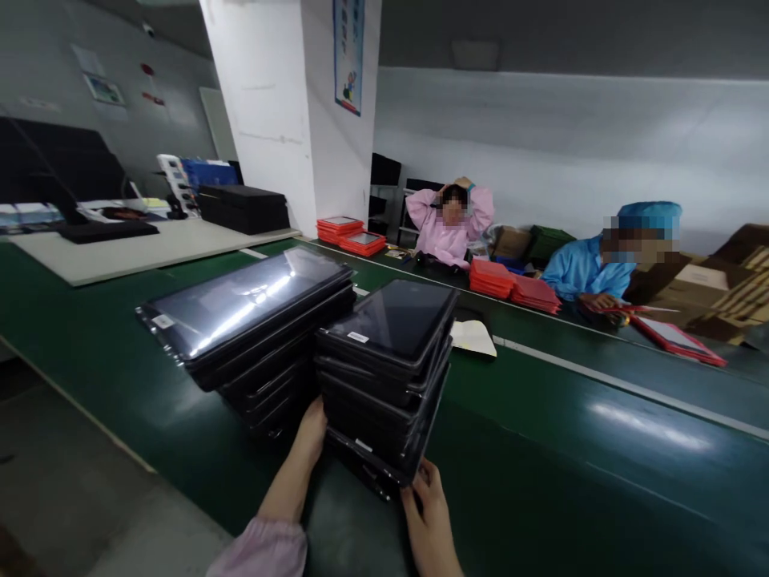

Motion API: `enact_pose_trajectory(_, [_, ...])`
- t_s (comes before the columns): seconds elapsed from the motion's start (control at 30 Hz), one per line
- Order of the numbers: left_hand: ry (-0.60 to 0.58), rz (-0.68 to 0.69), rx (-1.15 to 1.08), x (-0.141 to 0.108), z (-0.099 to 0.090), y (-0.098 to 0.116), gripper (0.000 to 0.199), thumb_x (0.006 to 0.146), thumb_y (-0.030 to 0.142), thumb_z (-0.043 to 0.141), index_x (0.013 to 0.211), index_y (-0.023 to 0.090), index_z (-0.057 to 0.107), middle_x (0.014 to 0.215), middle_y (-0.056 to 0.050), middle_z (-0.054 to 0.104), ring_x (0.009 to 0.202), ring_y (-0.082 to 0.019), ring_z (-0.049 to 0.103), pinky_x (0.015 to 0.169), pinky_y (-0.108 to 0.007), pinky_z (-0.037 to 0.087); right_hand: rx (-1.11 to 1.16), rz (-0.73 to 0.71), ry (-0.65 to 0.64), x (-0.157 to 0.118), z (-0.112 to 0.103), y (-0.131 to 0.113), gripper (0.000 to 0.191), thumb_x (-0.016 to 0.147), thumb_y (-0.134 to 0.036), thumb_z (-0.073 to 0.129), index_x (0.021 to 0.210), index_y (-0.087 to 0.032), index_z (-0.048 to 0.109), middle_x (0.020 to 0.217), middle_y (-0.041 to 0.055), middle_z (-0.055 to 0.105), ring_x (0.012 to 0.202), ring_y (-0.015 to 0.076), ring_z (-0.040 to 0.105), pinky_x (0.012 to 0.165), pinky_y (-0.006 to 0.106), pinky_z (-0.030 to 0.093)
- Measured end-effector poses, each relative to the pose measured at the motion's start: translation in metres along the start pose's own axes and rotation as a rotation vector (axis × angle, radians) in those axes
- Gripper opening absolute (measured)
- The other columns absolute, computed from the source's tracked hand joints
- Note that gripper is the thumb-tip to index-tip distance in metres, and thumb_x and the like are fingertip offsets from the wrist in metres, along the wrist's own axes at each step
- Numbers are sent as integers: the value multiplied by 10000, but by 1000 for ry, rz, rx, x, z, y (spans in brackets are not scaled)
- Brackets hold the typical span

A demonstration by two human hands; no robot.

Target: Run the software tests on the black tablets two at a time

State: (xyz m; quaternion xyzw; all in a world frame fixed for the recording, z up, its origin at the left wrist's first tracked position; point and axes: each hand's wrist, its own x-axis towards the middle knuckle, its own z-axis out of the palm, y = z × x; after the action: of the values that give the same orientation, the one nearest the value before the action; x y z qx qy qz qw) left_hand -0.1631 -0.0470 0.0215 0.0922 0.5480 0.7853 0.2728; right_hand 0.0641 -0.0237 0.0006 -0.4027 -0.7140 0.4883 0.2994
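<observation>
Left hand | right hand | grip: pressed against opposite sides of black tablet stack | just beside: second tablet stack | under both: green counter | beyond: red tablet cases

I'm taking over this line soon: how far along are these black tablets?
Already stacked: the farther stack of black tablets on the green conveyor belt. In hand: the left hand and right hand hold the nearer stack of black tablets. Possibly left: red-framed tablets beside the co-worker in blue.
</observation>
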Motion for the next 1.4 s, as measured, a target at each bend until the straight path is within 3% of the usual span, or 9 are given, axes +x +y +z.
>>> enact_pose_trajectory(0.1, [28, 5, -14, -6, -8, 22, 516, 838, 648, 681, 1063, 199, 799, 1159, -149, 821, 1267, -365, 705, 1154, -538, 500, 54, -5, -40, 11, -29, -9, 510, 818, -705, 673, 997, -264, 857, 1138, 143, 773, 1113, 346, 747, 1043, 481, 601])
enact_pose_trajectory(0.17, [22, 32, -21, -10, -11, 43, 593, 870, 698, 592, 1130, 203, 788, 1293, -158, 784, 1335, -349, 666, 1186, -538, 468, 90, 9, -2, 21, -47, -15, 569, 799, -693, 682, 1117, -244, 829, 1135, 144, 778, 1039, 327, 756, 982, 485, 625])
enact_pose_trajectory(0.37, [64, 202, 102, -31, 9, 93, 492, 972, 515, 563, 1287, 179, 737, 1487, -130, 687, 1452, -291, 568, 1299, -452, 304, 259, -29, -24, 45, -85, -70, 721, 859, -674, 678, 1427, -231, 653, 1206, 113, 735, 973, 227, 733, 862, 380, 649])
enact_pose_trajectory(0.57, [141, 327, 270, -72, 28, 91, 527, 991, 537, 586, 1397, 214, 681, 1558, -90, 629, 1505, -310, 508, 1309, -459, 300, 458, 55, -154, 65, -83, -137, 638, 877, -544, 757, 1415, -219, 645, 1151, 82, 727, 995, 204, 717, 742, 321, 672])
enact_pose_trajectory(0.73, [85, 326, 290, -110, 31, 85, 557, 1000, 580, 572, 1417, 224, 668, 1561, -83, 626, 1511, -306, 504, 1306, -448, 317, 405, 172, -252, 89, -95, -168, 620, 893, -656, 716, 1299, -190, 669, 1020, 92, 758, 830, 243, 729, 502, 342, 642])
enact_pose_trajectory(0.83, [65, 274, 288, -130, 39, 83, 558, 997, 586, 583, 1420, 233, 671, 1569, -74, 621, 1512, -302, 504, 1314, -455, 305, 461, 243, -318, 94, -108, -175, 533, 912, -654, 697, 1224, -222, 688, 952, 59, 779, 735, 234, 737, 513, 361, 636])
enact_pose_trajectory(1.0, [15, 332, 318, -150, 45, 82, 555, 1012, 594, 572, 1462, 280, 655, 1564, -43, 634, 1512, -301, 509, 1310, -467, 318, 511, 252, -185, 88, -117, -170, 232, 919, -446, 706, 955, -221, 751, 805, -4, 768, 769, 178, 723, 609, 227, 566])
enact_pose_trajectory(1.2, [-46, 433, 316, -169, 54, 86, 579, 986, 609, 620, 1478, 305, 657, 1591, -35, 613, 1496, -315, 532, 1264, -458, 404, 650, 263, -70, 82, -120, -165, 215, 843, -411, 636, 883, -217, 720, 759, -11, 766, 778, 187, 728, 637, 239, 534])
enact_pose_trajectory(1.4, [-223, 684, 346, -172, 73, 69, 580, 1072, 457, 523, 1631, 315, 463, 1734, -47, 420, 1582, -309, 404, 1272, -449, 391, 766, 248, -93, 78, -137, -150, 179, 707, -424, 639, 753, -250, 632, 724, 16, 756, 842, 258, 761, 687, 333, 603])
